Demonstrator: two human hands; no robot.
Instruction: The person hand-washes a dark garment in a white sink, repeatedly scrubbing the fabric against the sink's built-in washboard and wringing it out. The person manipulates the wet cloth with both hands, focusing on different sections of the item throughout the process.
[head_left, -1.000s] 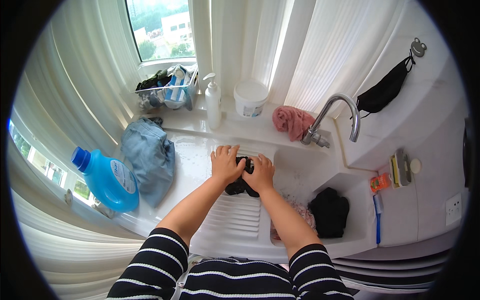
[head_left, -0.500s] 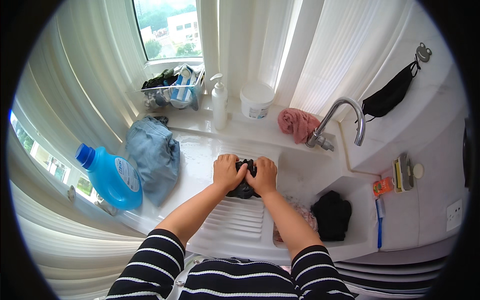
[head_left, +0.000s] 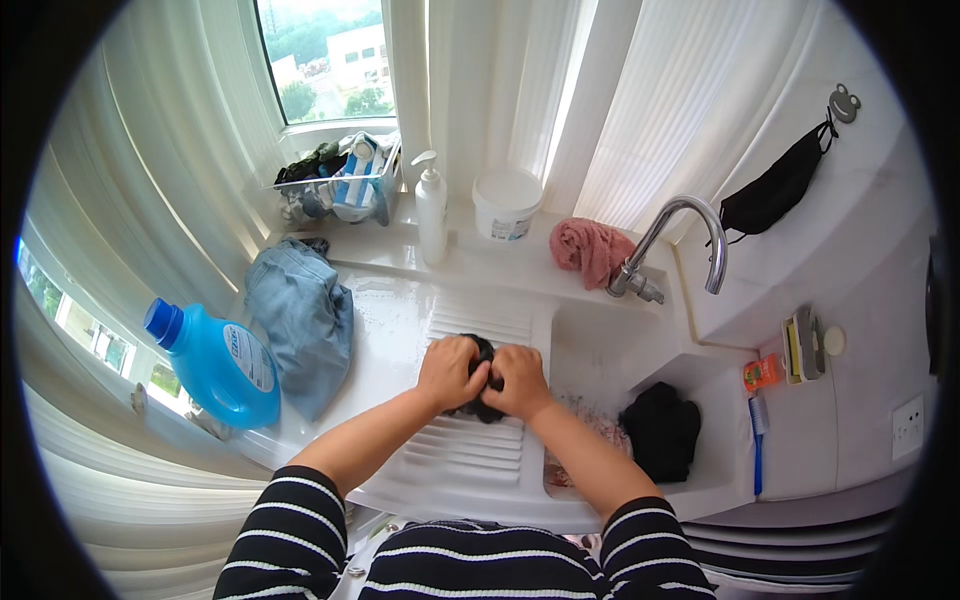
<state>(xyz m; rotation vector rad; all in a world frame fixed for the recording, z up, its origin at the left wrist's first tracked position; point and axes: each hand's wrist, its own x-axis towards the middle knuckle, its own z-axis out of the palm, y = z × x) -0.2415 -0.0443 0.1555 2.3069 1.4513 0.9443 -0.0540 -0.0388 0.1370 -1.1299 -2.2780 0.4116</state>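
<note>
A small bunched black cloth [head_left: 484,410] lies on the ribbed washboard [head_left: 465,455] moulded into the white sink top. My left hand [head_left: 449,373] is closed on its left side. My right hand [head_left: 516,382] grips the other side, the two hands almost touching over the cloth. Most of the cloth is hidden under my fingers, so its kind cannot be made out. In the basin [head_left: 590,345] just right of my hands rest a dark folded garment [head_left: 660,432] and a pinkish patterned cloth [head_left: 590,425], partly covered by my right forearm.
Left of the washboard are a light blue denim garment [head_left: 300,320] and a blue detergent jug [head_left: 215,365]. Along the back stand a clear bin [head_left: 335,190], a white pump bottle [head_left: 431,210], a white tub [head_left: 507,205], a pink towel [head_left: 590,252] and a curved faucet [head_left: 690,210]. A blue brush [head_left: 758,445] is at right.
Both hands have come nearer to me along the washboard, dragging the black cloth with them. The cloth looks more tightly bunched between them.
</note>
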